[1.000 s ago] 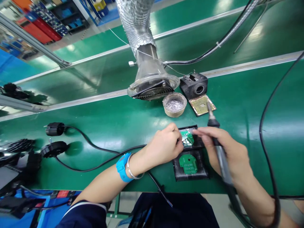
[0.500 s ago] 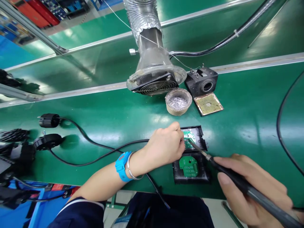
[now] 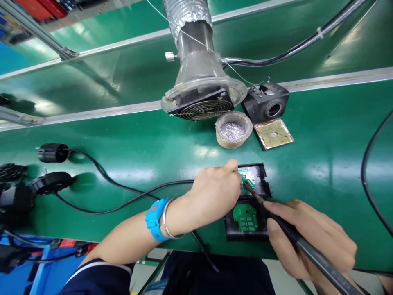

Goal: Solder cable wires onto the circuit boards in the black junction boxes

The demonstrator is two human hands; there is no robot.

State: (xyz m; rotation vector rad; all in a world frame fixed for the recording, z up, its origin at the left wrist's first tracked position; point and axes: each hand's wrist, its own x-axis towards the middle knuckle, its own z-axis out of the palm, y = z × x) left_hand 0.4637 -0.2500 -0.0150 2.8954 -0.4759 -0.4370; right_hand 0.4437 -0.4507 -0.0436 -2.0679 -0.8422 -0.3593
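My left hand [image 3: 215,188] is closed at the left edge of an upper black casing half [image 3: 261,174] with a green circuit board [image 3: 249,177] inside. A black power cable [image 3: 172,182] runs into this hand, whose fingertips are hidden. Gripped like a pen, a soldering iron [image 3: 294,237] slants through my right hand [image 3: 313,233]. Its tip is at the upper board, close to my left fingers; contact cannot be made out. Just below lies a second black casing half [image 3: 231,233] holding another green board [image 3: 245,219].
A fume extractor hood [image 3: 202,98] hangs behind my hands. Beneath its right side stands a bowl of solder bits [image 3: 232,132], beside an iron stand [image 3: 270,102] with a sponge tray [image 3: 274,134]. Black plugs [image 3: 53,153] and cables lie left; another cable [image 3: 365,164] hangs right.
My right hand and the soldering iron have shifted left, with the tip still by the upper board. My left hand stays closed in nearly the same place. The view has shifted slightly.
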